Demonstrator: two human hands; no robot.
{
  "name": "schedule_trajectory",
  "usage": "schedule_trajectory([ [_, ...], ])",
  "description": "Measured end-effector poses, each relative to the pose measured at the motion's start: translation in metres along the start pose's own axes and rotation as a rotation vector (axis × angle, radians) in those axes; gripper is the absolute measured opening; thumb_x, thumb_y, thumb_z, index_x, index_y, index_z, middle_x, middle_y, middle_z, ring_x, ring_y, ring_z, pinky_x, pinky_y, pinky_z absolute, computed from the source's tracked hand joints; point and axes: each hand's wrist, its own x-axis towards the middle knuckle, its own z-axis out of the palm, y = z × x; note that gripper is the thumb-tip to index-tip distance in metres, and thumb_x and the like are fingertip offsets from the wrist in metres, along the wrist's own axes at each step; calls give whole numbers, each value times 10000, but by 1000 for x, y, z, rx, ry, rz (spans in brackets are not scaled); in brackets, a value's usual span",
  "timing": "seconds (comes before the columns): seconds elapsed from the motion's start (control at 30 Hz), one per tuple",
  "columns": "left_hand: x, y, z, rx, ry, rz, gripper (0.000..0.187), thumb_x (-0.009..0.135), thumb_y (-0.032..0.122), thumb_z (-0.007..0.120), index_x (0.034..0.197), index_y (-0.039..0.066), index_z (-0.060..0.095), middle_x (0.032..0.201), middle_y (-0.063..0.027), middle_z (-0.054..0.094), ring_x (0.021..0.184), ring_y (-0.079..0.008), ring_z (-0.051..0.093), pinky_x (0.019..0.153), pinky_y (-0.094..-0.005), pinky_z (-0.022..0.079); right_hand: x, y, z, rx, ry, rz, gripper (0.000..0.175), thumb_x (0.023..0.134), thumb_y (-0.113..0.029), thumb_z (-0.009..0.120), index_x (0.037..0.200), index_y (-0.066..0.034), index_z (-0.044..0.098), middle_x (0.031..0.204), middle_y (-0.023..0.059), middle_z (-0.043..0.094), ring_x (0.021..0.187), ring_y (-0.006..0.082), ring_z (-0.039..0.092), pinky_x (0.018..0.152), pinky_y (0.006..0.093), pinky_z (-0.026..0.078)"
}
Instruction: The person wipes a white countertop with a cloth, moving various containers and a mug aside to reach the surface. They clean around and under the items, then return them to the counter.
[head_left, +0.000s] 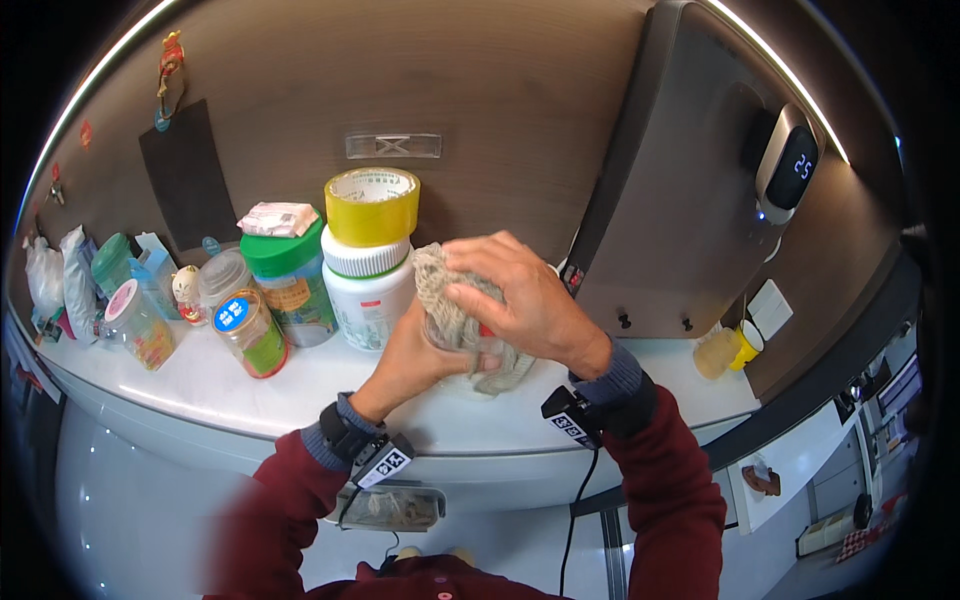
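Observation:
A beige-grey knitted cloth (432, 279) is bunched over a clear container (444, 334) in front of me, above the white counter. Most of the container is covered by the cloth and my fingers; a bit of red shows on it. My left hand (409, 345) grips the container from the left and below. From the upper right, my right hand (506, 292) presses and holds the cloth against it. The loose end of the cloth hangs down on the right. Just left of the hands stands a white plastic bottle (367, 307) with a ribbed cap.
A roll of yellow packing tape (373, 217) rests on the white bottle. Left of it are a green-lidded canister (289, 274), a jar with a blue label (251, 334) and a cat figurine (187, 295). A wall-mounted dispenser (675, 187) and a yellow cup (746, 345) are at right.

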Motion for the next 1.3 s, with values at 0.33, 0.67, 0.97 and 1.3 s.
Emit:
schedule_trajectory([
  [0.33, -1, -7, 7, -12, 75, 168, 1035, 608, 179, 917, 1422, 13, 301, 1305, -114, 485, 1247, -214, 471, 1060, -350, 386, -18, 3, -9, -111, 168, 143, 165, 835, -180, 680, 876, -26, 722, 913, 90, 708, 842, 260, 520, 759, 370, 451],
  [0.67, -2, -11, 5, 18, 82, 118, 973, 597, 198, 914, 1356, -2, 339, 1282, -144, 503, 1219, -243, 500, 1034, -368, 413, 16, 6, 11, -65, -47, 98, 133, 806, -144, 703, 830, -17, 673, 857, 121, 601, 814, 259, 522, 732, 369, 462],
  [0.97, 3, -12, 8, 0, 64, 154, 1024, 595, 201, 920, 1390, -1, 306, 1327, -146, 464, 1243, -241, 479, 1051, -371, 402, -19, 1, -38, -219, -14, 144, 124, 802, -150, 694, 799, -30, 669, 841, 99, 600, 844, 282, 559, 754, 380, 471],
  [1.3, 0, -14, 5, 102, 71, 132, 1029, 594, 242, 916, 1387, -2, 308, 1294, -144, 468, 1220, -244, 488, 1045, -373, 401, 1, -6, 3, -114, -22, -13, 164, 810, -152, 690, 790, 4, 643, 844, 129, 595, 815, 289, 586, 746, 403, 486],
])
